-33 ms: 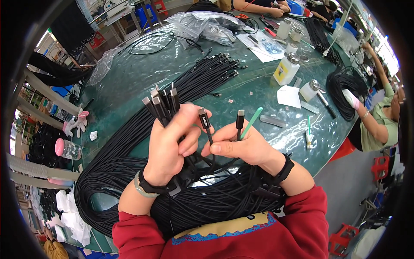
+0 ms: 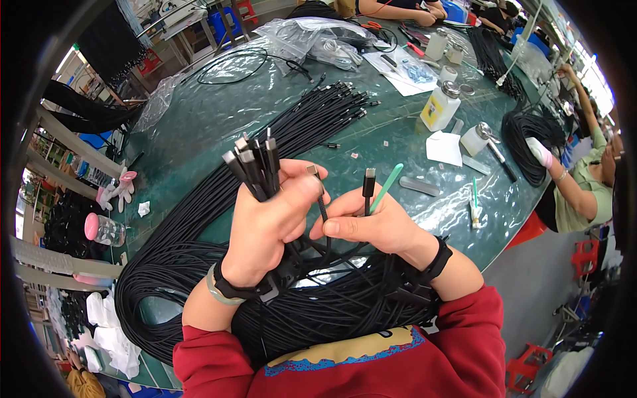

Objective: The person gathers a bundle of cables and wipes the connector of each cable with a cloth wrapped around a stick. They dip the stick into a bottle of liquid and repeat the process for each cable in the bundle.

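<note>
Nearest the viewer, a large coil of black cables (image 2: 199,292) lies on the green table (image 2: 212,119) against the red-sleeved forearms, its run of loose ends (image 2: 318,109) fanning away toward the far side. The left hand (image 2: 265,222) is closed around a bunch of connector ends (image 2: 255,162) that stand upright above the fist, as in the earlier frame; its thumb and forefinger now also pinch a single plug (image 2: 313,172), which sits slightly higher and closer to the fingertips than before. The right hand (image 2: 371,225) is curled, gripping another plug (image 2: 369,180) upright together with a green swab (image 2: 386,188), both unchanged in position. Beyond, a white paper (image 2: 443,147), a dispenser bottle (image 2: 440,107) and plastic bags (image 2: 312,36) rest where they were. At the far right, another person's hand (image 2: 541,152) touches a second cable coil (image 2: 524,132).
</note>
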`<state>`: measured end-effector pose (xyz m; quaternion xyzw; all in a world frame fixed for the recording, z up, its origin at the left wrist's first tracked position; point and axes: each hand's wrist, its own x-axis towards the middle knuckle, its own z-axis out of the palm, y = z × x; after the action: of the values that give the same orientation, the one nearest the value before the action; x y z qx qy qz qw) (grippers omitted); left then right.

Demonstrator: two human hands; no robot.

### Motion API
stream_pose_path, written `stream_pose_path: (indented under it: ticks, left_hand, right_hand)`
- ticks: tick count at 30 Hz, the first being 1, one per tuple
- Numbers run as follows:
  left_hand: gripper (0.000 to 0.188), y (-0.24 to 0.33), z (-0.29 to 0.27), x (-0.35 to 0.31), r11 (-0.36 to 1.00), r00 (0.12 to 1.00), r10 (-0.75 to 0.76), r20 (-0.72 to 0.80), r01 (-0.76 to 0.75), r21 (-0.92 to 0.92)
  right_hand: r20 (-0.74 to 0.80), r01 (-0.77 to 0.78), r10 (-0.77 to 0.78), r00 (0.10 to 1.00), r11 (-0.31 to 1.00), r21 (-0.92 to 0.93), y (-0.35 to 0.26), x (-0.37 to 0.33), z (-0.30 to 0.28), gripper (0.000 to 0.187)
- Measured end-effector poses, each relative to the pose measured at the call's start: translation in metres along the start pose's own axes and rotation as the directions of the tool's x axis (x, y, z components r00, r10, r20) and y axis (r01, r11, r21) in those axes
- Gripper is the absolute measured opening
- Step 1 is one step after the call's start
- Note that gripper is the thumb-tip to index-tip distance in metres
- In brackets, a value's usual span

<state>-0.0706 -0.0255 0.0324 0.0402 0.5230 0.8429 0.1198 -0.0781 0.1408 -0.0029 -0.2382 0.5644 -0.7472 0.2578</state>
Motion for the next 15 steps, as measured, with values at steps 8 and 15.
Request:
stream_pose_path:
  ticks: [8,15]
  left_hand:
    - [0.023,-0.0052,0.0096,-0.0091,0.933,0.982,0.180,-0.051,-0.155,0.324]
    - [0.023,-0.0003,0.0053,-0.0101,0.975,0.998,0.031,-0.061,-0.017,0.222]
  right_hand:
    - [-0.060,0.050,-0.051,0.997,0.999,-0.017,0.0083,0.0011,-0.0008,0.011]
    - [-0.136,0.063,-0.062,0.989,0.998,-0.001,0.0043,0.0013,0.0061,0.017]
